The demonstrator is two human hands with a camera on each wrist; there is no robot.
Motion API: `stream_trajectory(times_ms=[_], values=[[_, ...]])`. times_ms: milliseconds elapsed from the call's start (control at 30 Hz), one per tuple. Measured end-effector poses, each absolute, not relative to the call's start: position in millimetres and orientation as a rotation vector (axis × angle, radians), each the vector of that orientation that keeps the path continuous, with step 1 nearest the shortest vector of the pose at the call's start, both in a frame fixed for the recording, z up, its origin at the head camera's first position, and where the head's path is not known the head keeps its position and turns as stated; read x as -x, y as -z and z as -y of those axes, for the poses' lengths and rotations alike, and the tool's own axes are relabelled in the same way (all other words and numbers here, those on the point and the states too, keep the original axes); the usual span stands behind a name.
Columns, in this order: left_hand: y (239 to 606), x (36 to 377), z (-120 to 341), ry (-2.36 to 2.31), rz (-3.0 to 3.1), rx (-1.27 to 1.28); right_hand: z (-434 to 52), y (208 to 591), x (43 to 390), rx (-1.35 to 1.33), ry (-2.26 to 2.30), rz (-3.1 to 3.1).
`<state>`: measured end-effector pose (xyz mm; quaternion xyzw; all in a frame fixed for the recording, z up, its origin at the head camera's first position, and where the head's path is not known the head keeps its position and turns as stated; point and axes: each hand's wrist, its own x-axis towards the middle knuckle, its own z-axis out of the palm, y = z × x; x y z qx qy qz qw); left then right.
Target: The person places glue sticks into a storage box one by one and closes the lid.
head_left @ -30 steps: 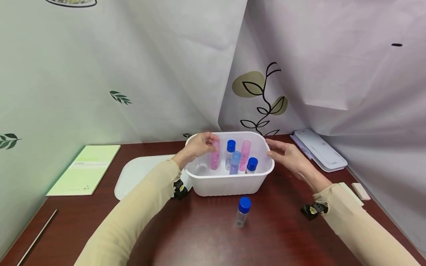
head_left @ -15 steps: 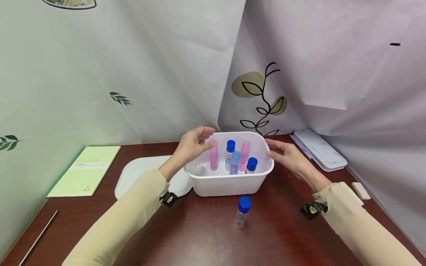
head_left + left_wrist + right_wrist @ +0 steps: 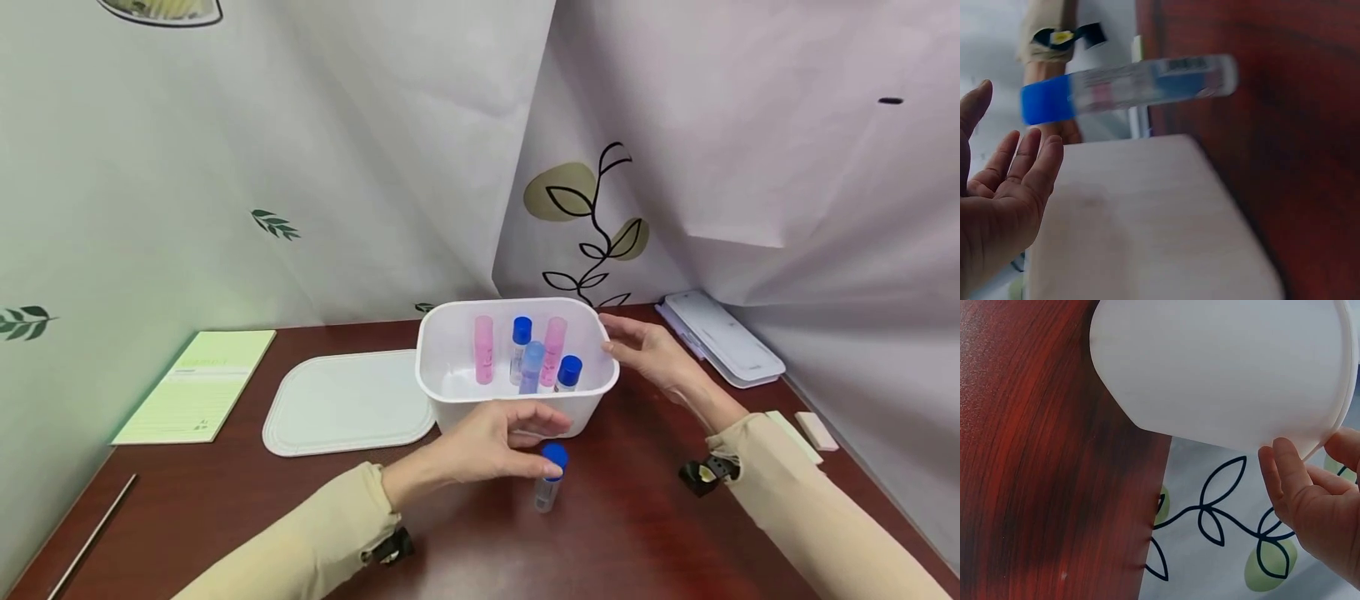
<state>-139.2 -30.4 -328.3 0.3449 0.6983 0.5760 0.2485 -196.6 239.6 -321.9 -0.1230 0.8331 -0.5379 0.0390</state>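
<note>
A small clear bottle with a blue cap [image 3: 547,496] stands upright on the table in front of a white plastic box [image 3: 517,303]. My left hand [image 3: 487,442] reaches beside its cap, thumb and fingers spread. In the left wrist view, a gap shows between the fingers and the bottle [image 3: 1141,86]. My right hand [image 3: 651,354] holds the right end of the box at its rim; its fingers [image 3: 1288,464] rest against the outer wall in the right wrist view. Inside the box stand pink tubes [image 3: 484,354], a light-blue tube [image 3: 532,367] and blue-capped bottles [image 3: 568,372].
Left of the box lies a white lid [image 3: 345,400], with a green notepad [image 3: 197,385] farther left and a thin metal rod [image 3: 92,533] near the front. At the right are a pale case [image 3: 723,337] and an eraser-like white block [image 3: 816,431]. A patterned sheet hangs behind.
My left hand has let go of a pink tube standing in the box and moved down and right to the blue-capped bottle in front. The right hand stays at the box's rim.
</note>
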Motion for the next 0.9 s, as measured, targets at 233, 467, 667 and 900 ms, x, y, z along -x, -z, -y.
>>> stream_trajectory(times_ms=[233,467,667,900], values=[[347.8,136.4,26.1,-1.532,-1.9,-0.92,-239.0,322.6,196.2,0.393,1.669,-2.543],[354.0,137.2,25.7,-1.535,-1.916,-0.95,-238.9,322.0,195.5,0.383,1.659,-2.545],[321.5,146.9,38.2,-1.62,-1.945,-0.982,-239.3,322.6,196.7,0.388,1.655,-2.546],[253.2,178.9,71.0,-1.842,-1.99,-0.92,-241.0,324.2,198.5,0.366,1.628,-2.556]])
